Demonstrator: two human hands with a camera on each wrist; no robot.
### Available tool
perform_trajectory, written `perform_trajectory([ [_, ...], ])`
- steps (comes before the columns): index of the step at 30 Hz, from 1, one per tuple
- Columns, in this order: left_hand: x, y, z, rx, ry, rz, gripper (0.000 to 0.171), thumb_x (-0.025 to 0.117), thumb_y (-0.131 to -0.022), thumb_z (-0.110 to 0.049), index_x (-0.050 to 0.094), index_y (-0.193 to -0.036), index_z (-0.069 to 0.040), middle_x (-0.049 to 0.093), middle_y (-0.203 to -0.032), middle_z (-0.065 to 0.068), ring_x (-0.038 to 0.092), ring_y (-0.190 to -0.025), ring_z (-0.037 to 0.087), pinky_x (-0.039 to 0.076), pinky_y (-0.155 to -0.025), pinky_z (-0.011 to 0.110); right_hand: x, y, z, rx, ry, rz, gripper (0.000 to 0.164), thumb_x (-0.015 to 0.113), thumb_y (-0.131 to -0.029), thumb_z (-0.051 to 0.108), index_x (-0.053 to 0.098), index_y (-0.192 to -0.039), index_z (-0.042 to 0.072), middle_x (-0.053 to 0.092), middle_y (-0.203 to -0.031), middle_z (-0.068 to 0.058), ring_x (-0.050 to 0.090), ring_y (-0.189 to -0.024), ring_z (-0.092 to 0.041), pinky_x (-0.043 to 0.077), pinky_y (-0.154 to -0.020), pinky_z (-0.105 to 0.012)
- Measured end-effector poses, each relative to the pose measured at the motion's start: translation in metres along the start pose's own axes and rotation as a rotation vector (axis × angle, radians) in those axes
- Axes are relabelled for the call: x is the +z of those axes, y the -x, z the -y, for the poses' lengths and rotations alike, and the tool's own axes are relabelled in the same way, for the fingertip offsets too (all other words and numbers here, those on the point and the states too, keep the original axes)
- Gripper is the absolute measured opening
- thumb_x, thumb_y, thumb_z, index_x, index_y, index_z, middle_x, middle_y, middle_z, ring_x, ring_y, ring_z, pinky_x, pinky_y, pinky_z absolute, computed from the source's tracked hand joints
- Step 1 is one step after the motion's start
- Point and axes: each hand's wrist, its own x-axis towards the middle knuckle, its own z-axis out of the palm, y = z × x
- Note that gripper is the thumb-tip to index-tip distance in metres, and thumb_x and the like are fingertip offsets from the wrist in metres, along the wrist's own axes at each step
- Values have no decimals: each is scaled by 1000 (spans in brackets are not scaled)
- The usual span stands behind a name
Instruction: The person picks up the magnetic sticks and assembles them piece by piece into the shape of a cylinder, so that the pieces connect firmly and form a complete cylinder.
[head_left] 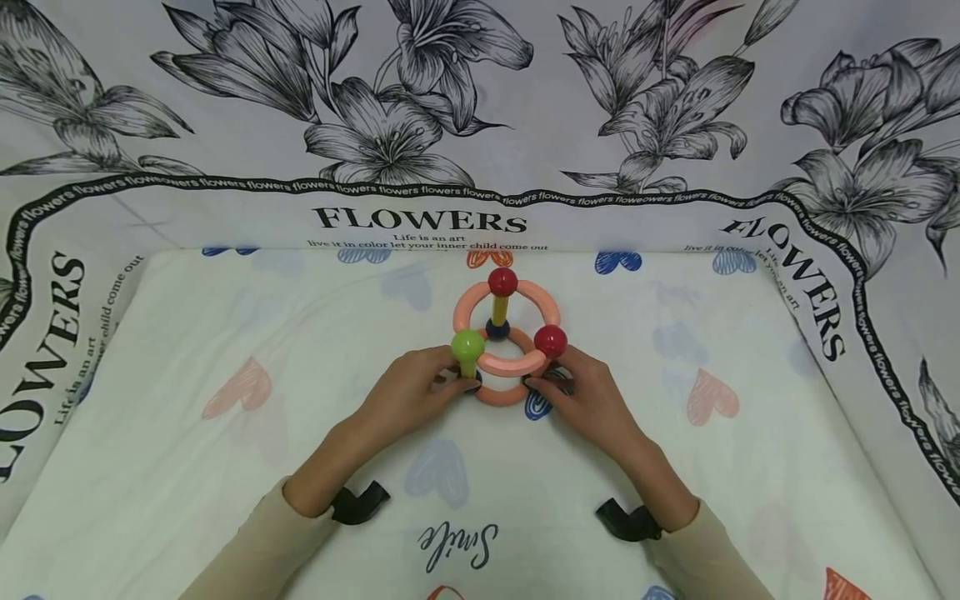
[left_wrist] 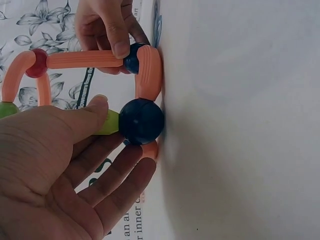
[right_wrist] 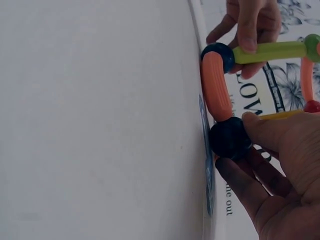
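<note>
A ball-and-stick toy frame stands upright on the cloth. Curved orange sticks [head_left: 510,367] form its upper ring, joined by a green ball [head_left: 468,344] and two red balls [head_left: 551,341]. Below is another ring of orange sticks [head_left: 501,397] with dark blue balls. A yellow stick [head_left: 499,310] stands upright at the back. My left hand [head_left: 408,387] grips the front left corner, thumb on the lime green stick [left_wrist: 107,123], fingers by a dark blue ball [left_wrist: 141,121]. On the front right, my right hand [head_left: 592,400] pinches another dark blue ball [right_wrist: 230,138] at the foot of an orange upright.
The white cloth [head_left: 315,467] has printed hearts and the word Smile. A floral border [head_left: 420,212] with lettering runs along the back and sides. Black curved pieces [head_left: 362,503] sit at both wrists, near the sleeves.
</note>
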Motion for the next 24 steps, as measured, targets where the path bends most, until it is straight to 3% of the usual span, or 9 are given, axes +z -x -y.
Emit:
perform_trajectory([
  [24, 5, 1, 2, -4, -70, -35, 19, 85, -90, -20, 75, -105, -15, 79, -100, 0, 74, -96, 15, 62, -86, 38, 3, -1, -3, -11, -10, 3, 42, 84, -91, 10, 67, -129, 12, 76, -117, -7, 75, -106, -21, 65, -87, -36],
])
